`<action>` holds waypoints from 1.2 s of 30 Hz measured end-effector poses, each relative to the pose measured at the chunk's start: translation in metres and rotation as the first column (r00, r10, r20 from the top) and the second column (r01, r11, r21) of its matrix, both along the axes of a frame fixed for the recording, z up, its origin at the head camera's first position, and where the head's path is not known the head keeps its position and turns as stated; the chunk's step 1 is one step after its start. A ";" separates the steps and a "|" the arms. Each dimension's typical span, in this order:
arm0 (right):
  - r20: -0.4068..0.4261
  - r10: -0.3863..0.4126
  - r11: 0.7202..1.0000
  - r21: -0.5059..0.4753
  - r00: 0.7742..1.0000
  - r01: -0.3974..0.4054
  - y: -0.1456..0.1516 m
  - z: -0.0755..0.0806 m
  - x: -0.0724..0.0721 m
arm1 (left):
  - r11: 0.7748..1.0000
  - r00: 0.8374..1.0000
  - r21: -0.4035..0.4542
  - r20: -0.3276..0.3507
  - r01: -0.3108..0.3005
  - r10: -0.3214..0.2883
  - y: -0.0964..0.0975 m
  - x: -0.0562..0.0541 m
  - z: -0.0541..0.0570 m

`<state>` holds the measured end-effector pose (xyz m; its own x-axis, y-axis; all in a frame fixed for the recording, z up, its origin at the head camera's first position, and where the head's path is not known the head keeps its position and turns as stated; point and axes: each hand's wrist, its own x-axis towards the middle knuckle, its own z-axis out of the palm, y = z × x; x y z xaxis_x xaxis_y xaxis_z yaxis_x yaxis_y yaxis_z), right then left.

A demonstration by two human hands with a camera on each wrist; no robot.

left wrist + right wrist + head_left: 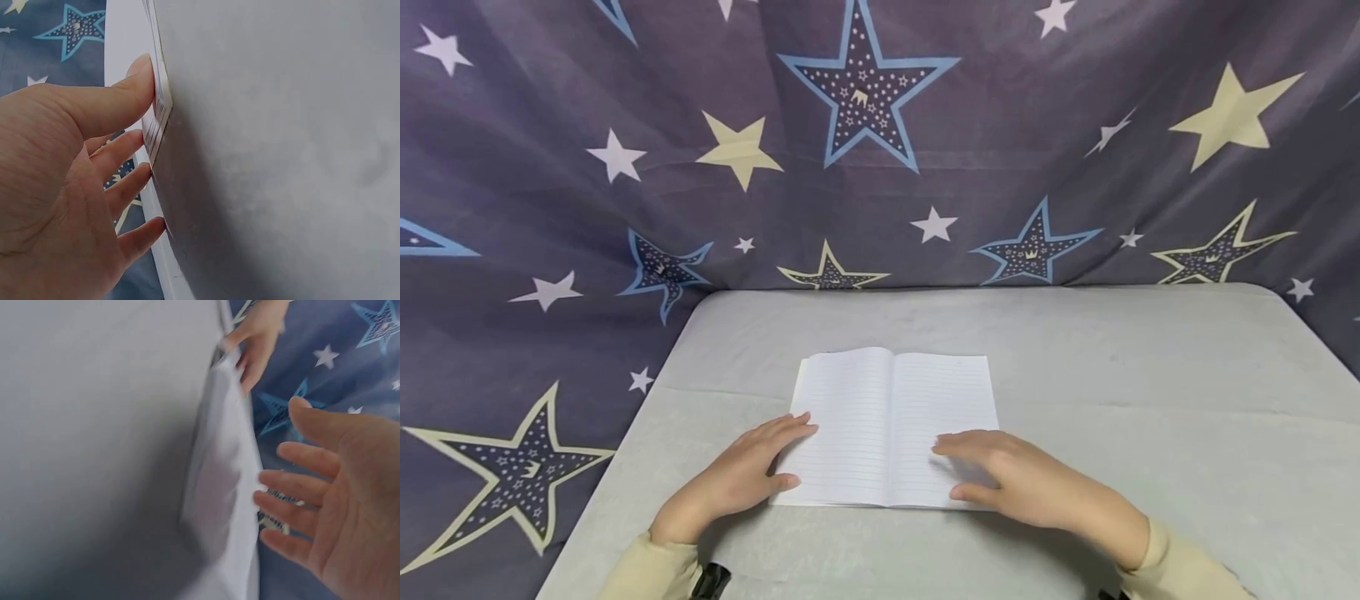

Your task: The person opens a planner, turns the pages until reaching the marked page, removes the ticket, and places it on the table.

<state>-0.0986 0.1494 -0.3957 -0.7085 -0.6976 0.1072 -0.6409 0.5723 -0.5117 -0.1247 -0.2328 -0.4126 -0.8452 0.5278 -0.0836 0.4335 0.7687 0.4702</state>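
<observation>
An open notebook (850,433) with blank lined pages lies flat on the table. My left hand (748,467) rests on the left page's outer edge, fingers extended and thumb on the lower left corner. In the left wrist view, the thumb of my left hand (81,162) lies on the page edges and the other fingers spread beside them. Over the right page hovers my right hand (1018,479), its fingers relaxed and holding nothing. The right wrist view shows my right hand (331,487) apart from the notebook (215,456), with the fingers loosely spread.
The notebook lies on a table covered in a pale grey cloth (1150,400). A dark curtain with star prints (985,108) hangs behind the table and along its left side. Dark straps show near both sleeves (651,571).
</observation>
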 end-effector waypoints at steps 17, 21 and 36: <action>0.003 -0.066 0.994 0.084 0.998 0.066 0.051 -0.028 -0.004 | 0.999 0.999 -0.028 -0.005 -0.033 0.033 0.004 0.001 -0.002; 0.009 -0.082 0.993 0.083 0.997 0.081 0.051 -0.028 -0.002 | 0.999 0.999 -0.031 -0.015 -0.028 0.028 0.003 0.000 -0.002; -0.144 -0.190 0.976 0.079 0.971 0.203 0.032 -0.036 0.006 | 0.999 1.000 -0.031 -0.002 -0.027 0.027 0.005 0.000 -0.001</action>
<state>-0.0924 0.1817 -0.4316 -0.8160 -0.5577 0.1522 -0.5705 0.7345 -0.3674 -0.1247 -0.2277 -0.4132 -0.8592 0.5021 -0.0981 0.4134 0.7944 0.4450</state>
